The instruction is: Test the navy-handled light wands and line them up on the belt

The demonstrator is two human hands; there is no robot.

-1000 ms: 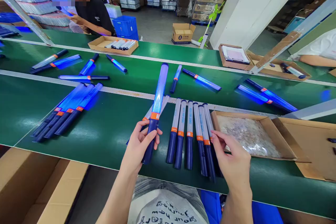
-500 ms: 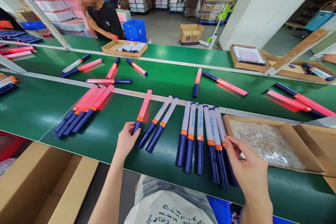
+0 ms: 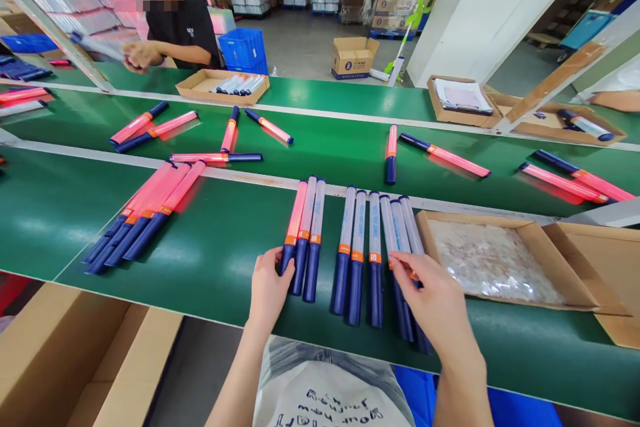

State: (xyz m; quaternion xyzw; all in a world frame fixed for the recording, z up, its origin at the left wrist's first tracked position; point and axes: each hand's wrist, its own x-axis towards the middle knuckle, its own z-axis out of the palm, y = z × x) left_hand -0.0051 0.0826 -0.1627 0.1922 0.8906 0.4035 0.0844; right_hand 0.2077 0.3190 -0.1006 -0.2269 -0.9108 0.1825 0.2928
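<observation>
My left hand (image 3: 270, 287) is closed round the dark blue handle of a glowing red light stick (image 3: 296, 213), which lies on the green bench against two unlit light sticks (image 3: 314, 227). To their right, several more unlit light sticks (image 3: 359, 227) with clear tubes, orange bands and blue handles lie in a row. At the row's right end, my right hand (image 3: 433, 293) has thumb and fingers pinched at the orange band of one unlit light stick (image 3: 387, 220). It partly covers the sticks beside it. A bunch of lit red light sticks (image 3: 160, 203) rests further left.
Behind a white rail, lit light sticks (image 3: 445, 155) lie scattered on a green belt (image 3: 320, 140). A cardboard tray (image 3: 575, 280) of clear plastic pieces stands right. An open carton (image 3: 90, 347) is below left. A co-worker (image 3: 183, 33) works across the belt near a tray (image 3: 193, 83) of sticks.
My left hand has moved right, bringing the lit stick against the two unlit ones, which now stand straighter. My right hand has shifted left along the row. Sticks on the belt have drifted right.
</observation>
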